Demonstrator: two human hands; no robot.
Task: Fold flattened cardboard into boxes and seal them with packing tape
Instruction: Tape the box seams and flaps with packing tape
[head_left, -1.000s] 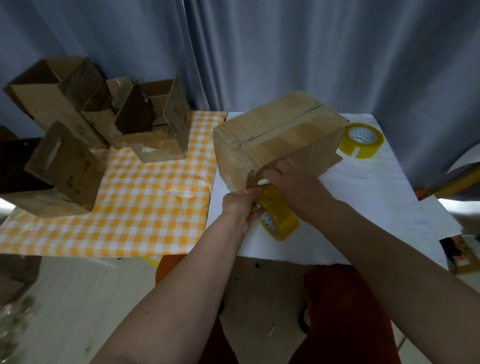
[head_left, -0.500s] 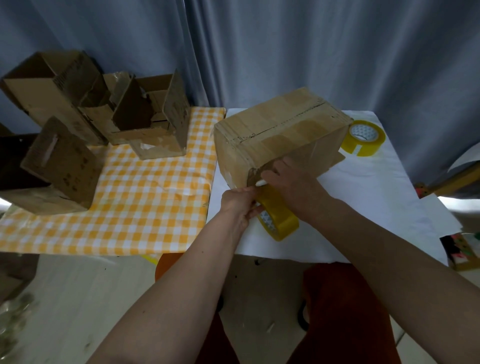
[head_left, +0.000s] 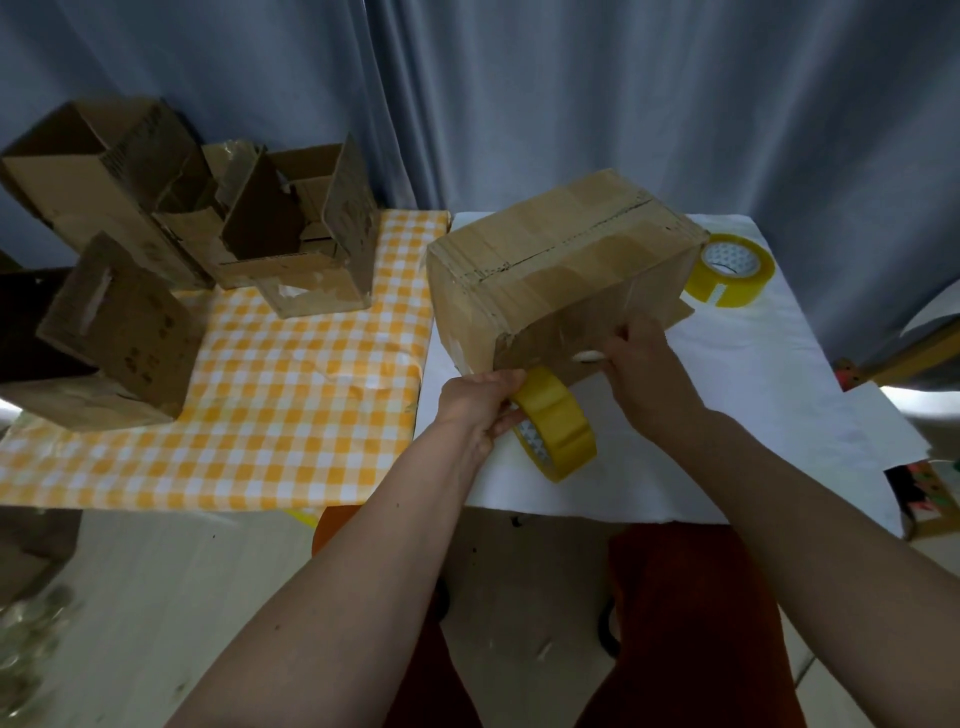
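A closed cardboard box (head_left: 561, 260) with tape over its top seam sits on the white table cover (head_left: 727, 415). My left hand (head_left: 480, 402) grips a yellow roll of packing tape (head_left: 558, 431) at the box's near lower corner. My right hand (head_left: 641, 369) presses on the box's near face and pinches a small white object (head_left: 587, 356) against it. What the white object is cannot be made out. A second yellow tape roll (head_left: 730, 270) lies flat behind the box on the right.
Several open, empty cardboard boxes (head_left: 291, 234) stand on the yellow checked cloth (head_left: 291, 395) to the left. A grey curtain (head_left: 519, 104) hangs close behind. Loose white papers (head_left: 883, 431) lie at the table's right edge. My knees are below the table's front edge.
My right hand has slid rightward along the box's near face, away from my left hand. The tape roll in my left hand now shows more fully.
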